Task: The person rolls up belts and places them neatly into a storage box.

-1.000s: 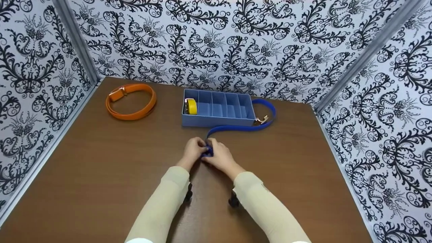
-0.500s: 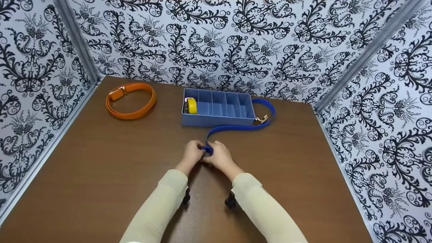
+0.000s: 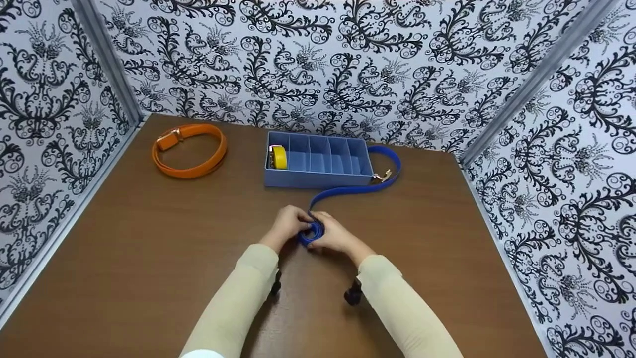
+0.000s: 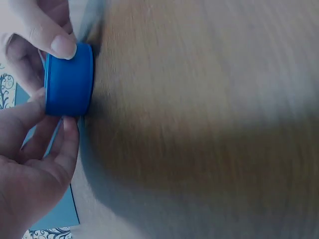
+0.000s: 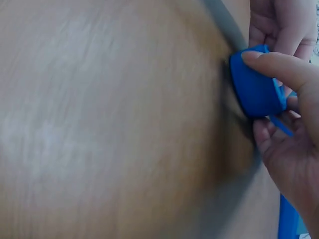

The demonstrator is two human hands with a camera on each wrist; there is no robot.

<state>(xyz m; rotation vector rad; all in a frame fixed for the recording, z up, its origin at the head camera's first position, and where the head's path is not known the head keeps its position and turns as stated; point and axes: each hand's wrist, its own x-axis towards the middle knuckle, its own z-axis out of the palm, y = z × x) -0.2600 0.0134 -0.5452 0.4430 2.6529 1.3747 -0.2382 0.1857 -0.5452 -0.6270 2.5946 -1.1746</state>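
A blue belt [image 3: 348,190] is partly rolled up, and its rolled end is a small coil standing on edge between both hands. My left hand [image 3: 288,223] pinches the coil's left side with fingers and thumb. On the other side, my right hand [image 3: 337,234] curls round the coil, its thumb pressed on the outer turn of the blue coil [image 5: 256,84]. The left wrist view shows the smooth outer face of the same coil [image 4: 70,82] between the fingertips of both hands. From the coil the loose strap curves away to the right, ending near a gold-coloured buckle [image 3: 385,175].
Behind the hands stands a blue-grey divided box [image 3: 318,180]. A rolled yellow belt [image 3: 281,158] sits in its leftmost compartment. The blue strap loops round the box's right end. An orange belt [image 3: 189,172] lies in a loose ring at the back left, near patterned walls.
Both hands have shifted slightly right and towards the body with the coil. The coil now shows as a rounder, larger ring between them. The box and the other belts stay in place.
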